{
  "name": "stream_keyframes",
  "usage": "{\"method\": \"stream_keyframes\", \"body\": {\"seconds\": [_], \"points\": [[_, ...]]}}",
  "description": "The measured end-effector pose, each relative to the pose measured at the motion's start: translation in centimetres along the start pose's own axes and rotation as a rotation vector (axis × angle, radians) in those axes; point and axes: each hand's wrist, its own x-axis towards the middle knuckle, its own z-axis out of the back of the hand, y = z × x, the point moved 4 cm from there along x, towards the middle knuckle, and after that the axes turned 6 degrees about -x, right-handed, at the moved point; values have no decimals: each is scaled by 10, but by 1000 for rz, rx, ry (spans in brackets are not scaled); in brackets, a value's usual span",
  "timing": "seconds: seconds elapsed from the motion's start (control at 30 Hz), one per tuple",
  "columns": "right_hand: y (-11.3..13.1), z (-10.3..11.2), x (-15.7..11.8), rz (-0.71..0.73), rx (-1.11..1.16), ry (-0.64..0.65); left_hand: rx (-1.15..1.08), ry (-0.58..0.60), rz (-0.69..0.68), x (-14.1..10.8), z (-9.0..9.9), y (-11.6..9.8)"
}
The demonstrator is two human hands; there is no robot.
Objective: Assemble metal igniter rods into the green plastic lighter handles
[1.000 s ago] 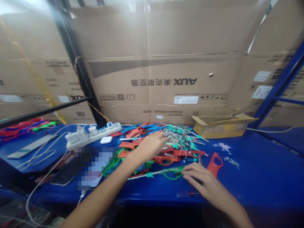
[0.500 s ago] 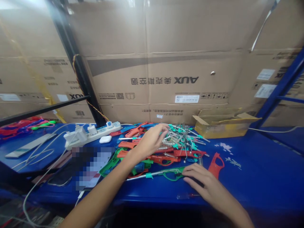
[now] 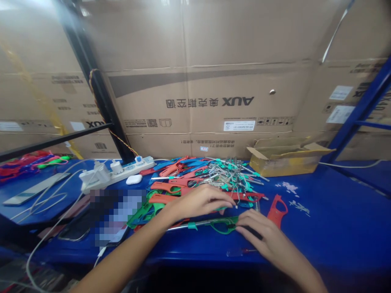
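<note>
My right hand [image 3: 259, 230] is closed around the handle end of a green long-nosed gas lighter [image 3: 225, 230], whose metal tube with a teal clip points left. My left hand [image 3: 203, 201] hovers just above that lighter. Its fingers are bent together, and a bit of teal shows at the tips; I cannot make out what it is. Behind lies a pile of orange lighter casings [image 3: 165, 198] and green ones. A heap of metal tubes with wires and teal clips [image 3: 227, 175] sits beyond. One orange-red casing [image 3: 276, 211] rests right of my right hand.
A screwdriver [image 3: 238, 252] with a clear handle lies near the front edge. An open carton [image 3: 285, 165] stands at the back right, with small pale parts [image 3: 288, 187] before it. At left are a power strip [image 3: 122, 175], cables, a white earphone case [image 3: 134, 179] and phones [image 3: 36, 189].
My left hand has come from the heap of metal tubes down and towards me, to just above the green lighter. My right hand stays on the lighter's handle. The view has shifted slightly.
</note>
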Motion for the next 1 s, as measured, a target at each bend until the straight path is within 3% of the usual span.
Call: {"method": "stream_keyframes", "body": {"seconds": [0.3,0.6,0.73,0.87,1.0], "points": [[-3,-1,-2,-8,18,15,-208,113,58,3,-8,3],[-5,-3,-2,-14,2,18,-152,139,40,-2,-2,-7],[-4,-3,-3,-20,-20,39,-266,93,150,-2,-1,7],[0,-3,-3,2,-58,116,-130,16,181,-1,3,14],[2,-1,-3,29,-75,150,-88,36,182,-1,5,10]]}}
